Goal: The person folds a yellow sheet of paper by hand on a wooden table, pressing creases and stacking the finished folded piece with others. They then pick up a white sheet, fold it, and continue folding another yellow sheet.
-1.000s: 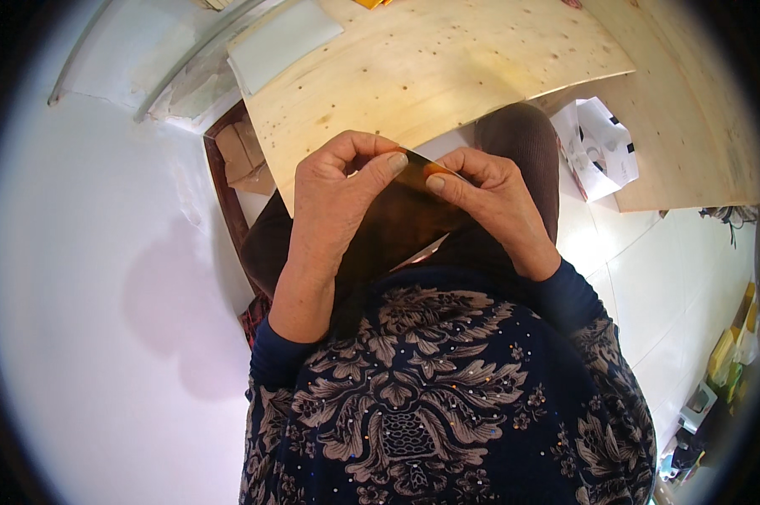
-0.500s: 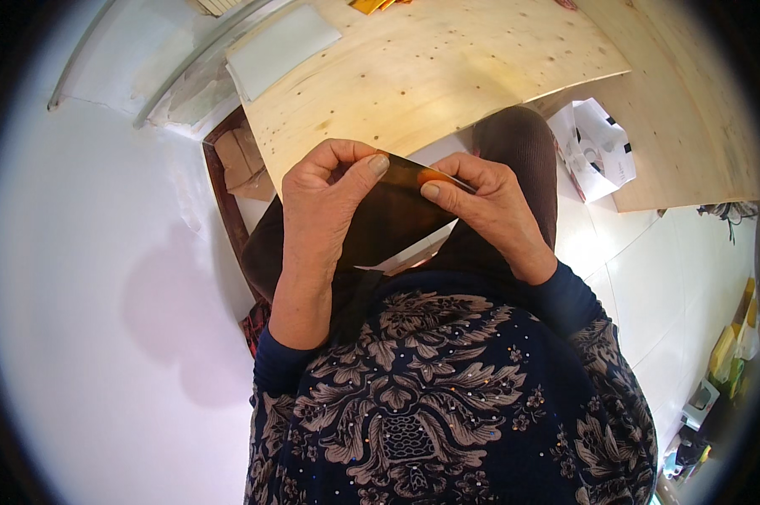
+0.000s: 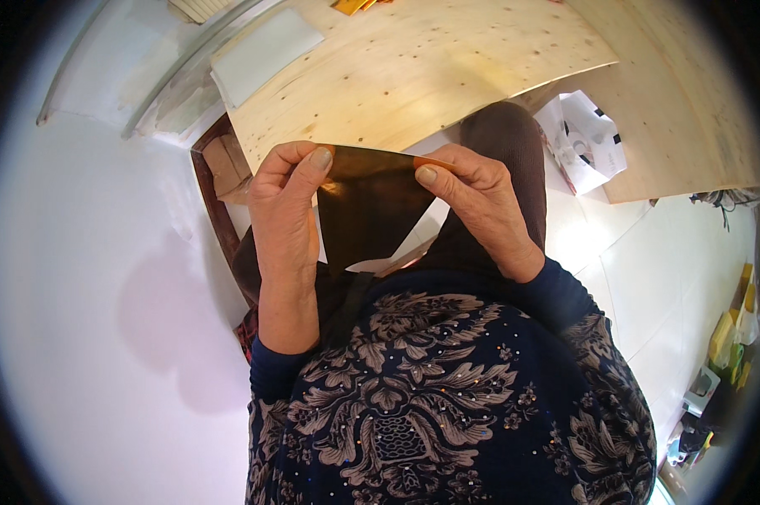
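A shiny, dark gold foil sheet (image 3: 367, 206) hangs above my lap, its upper edge stretched between my two hands. My left hand (image 3: 283, 198) pinches the upper left corner between thumb and fingers. At the other end, my right hand (image 3: 485, 198) grips the upper right part the same way, thumb on the near face. The sheet narrows downward, and a pale strip shows beside its lower right edge. The fingers behind the sheet are partly hidden.
A knotty plywood table (image 3: 380, 97) stands just beyond my knees. On it lie a pale flat sheet (image 3: 270, 55) and orange-gold pieces (image 3: 356, 6). A white bag (image 3: 586, 143) is right of my knee, brown cardboard (image 3: 227, 168) left. Assorted items (image 3: 725, 341) sit far right.
My hands have moved apart, the left one going further left. The foil sheet is now spread wider and shows more of its gold face.
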Tool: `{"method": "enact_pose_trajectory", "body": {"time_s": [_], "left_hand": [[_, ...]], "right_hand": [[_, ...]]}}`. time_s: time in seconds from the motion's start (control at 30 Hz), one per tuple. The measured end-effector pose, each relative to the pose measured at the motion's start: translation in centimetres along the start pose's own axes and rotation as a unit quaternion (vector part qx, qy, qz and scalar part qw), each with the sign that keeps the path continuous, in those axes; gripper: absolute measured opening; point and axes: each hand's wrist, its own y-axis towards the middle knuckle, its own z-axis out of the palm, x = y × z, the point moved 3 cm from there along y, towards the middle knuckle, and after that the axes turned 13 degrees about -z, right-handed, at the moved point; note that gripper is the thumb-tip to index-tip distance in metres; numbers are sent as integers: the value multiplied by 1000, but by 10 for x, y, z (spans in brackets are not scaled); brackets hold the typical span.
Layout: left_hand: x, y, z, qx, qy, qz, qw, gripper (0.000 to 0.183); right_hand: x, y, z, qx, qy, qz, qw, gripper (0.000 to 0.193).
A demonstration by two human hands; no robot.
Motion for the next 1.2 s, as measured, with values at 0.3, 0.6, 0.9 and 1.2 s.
{"method": "enact_pose_trajectory", "body": {"time_s": [0.3,0.6,0.9,1.2], "left_hand": [[0,0,2,15,-7,12,1000,11],[4,-13,22,12,153,3,988,8],[2,-13,-14,63,503,30,861,24],[-12,-21,-80,-23,126,-32,991,14]], "right_hand": [[-2,2,2,-20,10,20,1000,26],[23,34,20,116,-297,-212,924,30],[18,26,-16,-8,-103,-41,994,9],[-8,30,-62,-208,37,-55,976,14]]}}
